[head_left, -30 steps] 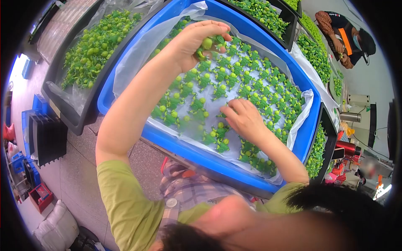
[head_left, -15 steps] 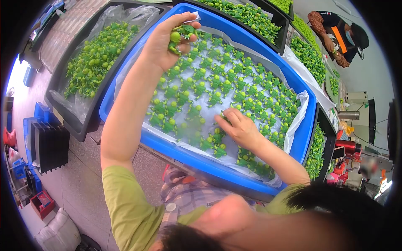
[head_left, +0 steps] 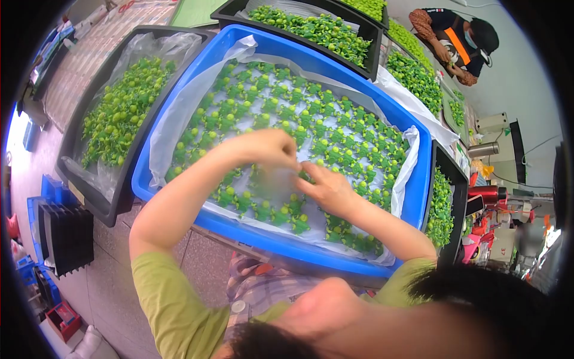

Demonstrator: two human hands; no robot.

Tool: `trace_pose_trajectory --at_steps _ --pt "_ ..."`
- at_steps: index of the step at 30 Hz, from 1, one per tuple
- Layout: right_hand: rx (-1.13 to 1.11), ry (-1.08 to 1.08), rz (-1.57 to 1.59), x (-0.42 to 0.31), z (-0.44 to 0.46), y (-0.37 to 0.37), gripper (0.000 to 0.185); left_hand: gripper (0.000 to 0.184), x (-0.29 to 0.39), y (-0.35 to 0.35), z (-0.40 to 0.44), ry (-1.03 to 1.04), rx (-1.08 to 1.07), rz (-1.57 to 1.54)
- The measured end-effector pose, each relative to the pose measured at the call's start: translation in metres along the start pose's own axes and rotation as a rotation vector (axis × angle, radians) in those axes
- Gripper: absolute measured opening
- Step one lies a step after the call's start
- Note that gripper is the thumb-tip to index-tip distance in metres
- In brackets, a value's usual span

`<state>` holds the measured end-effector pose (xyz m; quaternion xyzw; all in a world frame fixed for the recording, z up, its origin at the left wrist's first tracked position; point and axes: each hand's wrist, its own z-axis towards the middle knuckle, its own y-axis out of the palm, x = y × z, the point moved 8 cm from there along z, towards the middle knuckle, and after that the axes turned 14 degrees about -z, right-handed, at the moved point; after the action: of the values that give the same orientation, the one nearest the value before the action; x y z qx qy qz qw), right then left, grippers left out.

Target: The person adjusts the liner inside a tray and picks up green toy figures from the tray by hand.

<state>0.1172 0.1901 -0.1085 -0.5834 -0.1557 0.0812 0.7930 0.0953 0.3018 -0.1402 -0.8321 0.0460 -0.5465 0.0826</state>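
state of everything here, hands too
Left hand: fingers curled, any contents hidden
Right hand: fingers bent
Blue rectangular plastic tray: lined
Thin white translucent sheet: edges rumpled
Small green round-headed pieces: spread in rough rows
Black rectangular tray at left: heaped with similar pieces

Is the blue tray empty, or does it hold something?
Not empty: many green pieces lie spread on the white liner in the blue tray.

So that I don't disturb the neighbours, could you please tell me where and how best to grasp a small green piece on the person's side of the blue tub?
Probably pinch the green piece by its round yellow-green ball, coming down from above. The ball stands out from the flatter-looking leafy body, while neighbouring pieces and the blue tub's near wall leave less room sideways.
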Motion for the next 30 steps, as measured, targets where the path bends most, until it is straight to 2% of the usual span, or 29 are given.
trace_pose_trajectory --at_steps 3,5,9,13,15,16,21,25,28,29,30 --pt "0.066 -0.018 -0.052 -0.005 -0.001 0.002 0.028 0.035 -0.008 0.015 0.006 -0.075 -0.063 0.142" --pt "0.089 0.006 -0.029 -0.002 -0.001 -0.001 0.028 0.04 -0.004 0.009 0.003 -0.099 -0.005 0.211" --pt "0.16 0.053 -0.037 0.006 0.0 -0.017 0.027 0.051 0.003 -0.001 -0.003 -0.117 0.059 0.092" --pt "0.202 0.083 -0.036 0.011 -0.001 -0.03 0.022 0.05 0.0 0.013 0.007 -0.017 -0.065 -0.008" --pt "0.253 0.143 0.058 0.016 -0.005 -0.034 0.02 0.048 0.004 0.029 0.001 -0.118 -0.156 -0.326" --pt "0.258 0.144 0.054 0.017 -0.007 -0.038 0.02 0.043 0.003 0.033 0.001 -0.165 -0.163 -0.374" --pt "0.18 0.216 0.168 0.023 -0.018 -0.048 0.031 0.032 -0.001 0.051 0.004 -0.182 -0.204 -0.449" --pt "0.187 0.338 0.05 0.049 -0.043 -0.067 0.035 0.029 0.021 0.035 -0.004 -0.084 -0.181 -0.465" --pt "0.081 0.511 -0.114 0.091 -0.078 -0.072 0.032 0.033 0.03 -0.006 -0.013 0.055 0.03 -0.45" --pt "0.062 0.543 -0.156 0.105 -0.092 -0.072 0.032 0.039 0.025 -0.027 -0.017 0.03 0.183 -0.444" --pt "0.042 0.574 -0.199 0.12 -0.107 -0.073 0.031 0.045 0.031 -0.052 -0.029 0.092 0.371 -0.421"
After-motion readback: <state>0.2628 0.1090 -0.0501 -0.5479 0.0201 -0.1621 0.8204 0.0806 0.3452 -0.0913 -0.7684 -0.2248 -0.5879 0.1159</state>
